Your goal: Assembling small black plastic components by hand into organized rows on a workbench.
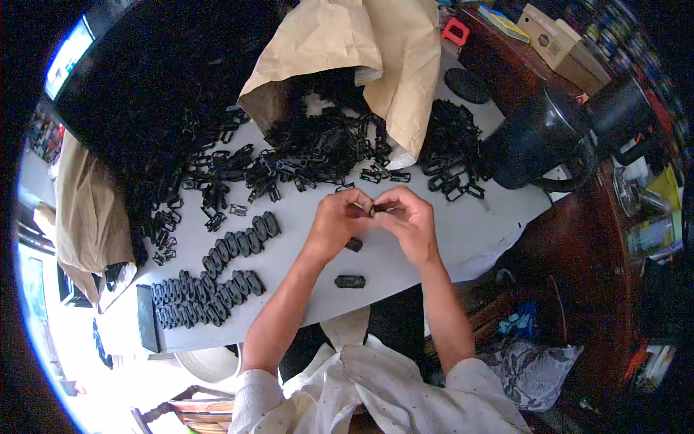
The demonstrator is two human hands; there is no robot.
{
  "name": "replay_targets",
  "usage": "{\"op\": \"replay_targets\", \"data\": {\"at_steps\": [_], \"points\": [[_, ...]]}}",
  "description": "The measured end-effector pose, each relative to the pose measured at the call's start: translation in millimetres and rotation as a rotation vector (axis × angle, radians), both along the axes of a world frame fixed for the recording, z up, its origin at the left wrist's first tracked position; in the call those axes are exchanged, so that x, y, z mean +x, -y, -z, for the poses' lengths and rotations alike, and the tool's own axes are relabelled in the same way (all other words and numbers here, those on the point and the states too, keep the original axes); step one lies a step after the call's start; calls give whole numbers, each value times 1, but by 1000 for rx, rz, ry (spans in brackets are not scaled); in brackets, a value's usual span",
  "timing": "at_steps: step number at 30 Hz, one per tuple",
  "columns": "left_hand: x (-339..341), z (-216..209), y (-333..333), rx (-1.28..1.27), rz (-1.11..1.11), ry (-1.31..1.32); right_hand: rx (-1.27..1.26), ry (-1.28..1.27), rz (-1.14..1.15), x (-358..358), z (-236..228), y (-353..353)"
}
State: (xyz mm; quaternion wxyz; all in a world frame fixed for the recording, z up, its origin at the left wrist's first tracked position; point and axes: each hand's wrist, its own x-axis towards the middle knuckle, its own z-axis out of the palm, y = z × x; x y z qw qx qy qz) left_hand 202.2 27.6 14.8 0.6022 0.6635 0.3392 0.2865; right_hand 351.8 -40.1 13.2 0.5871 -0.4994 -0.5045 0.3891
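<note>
Head view: left hand (337,223) and right hand (412,223) meet on the far side of the lone black clip (350,281), above the tabletop (477,224). Fingers of both pinched nearly closed on a small dark part (377,209); its long axis hard to call. Lone clip's axis runs left-right, left hand slightly nearer. Dark piece (353,244) just beyond that clip; clip rows (246,242) left of it, heaped frames (325,152) well beyond.

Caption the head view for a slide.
Left hand and right hand hold a dark part over a white table, black frames piled beyond, black pieces lined up at left.
</note>
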Motion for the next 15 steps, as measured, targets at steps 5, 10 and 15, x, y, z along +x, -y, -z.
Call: {"op": "replay_targets", "data": {"at_steps": [5, 10, 15], "points": [[4, -1, 1, -353, -29, 390, 24, -247, 78, -16, 3, 3], [13, 2, 8, -254, -118, 326, 222, 164, 482, -31, 0, 3], [14, -5, 9, -43, -152, 110, 247, 211, 334, -20, -2, 11]]}}
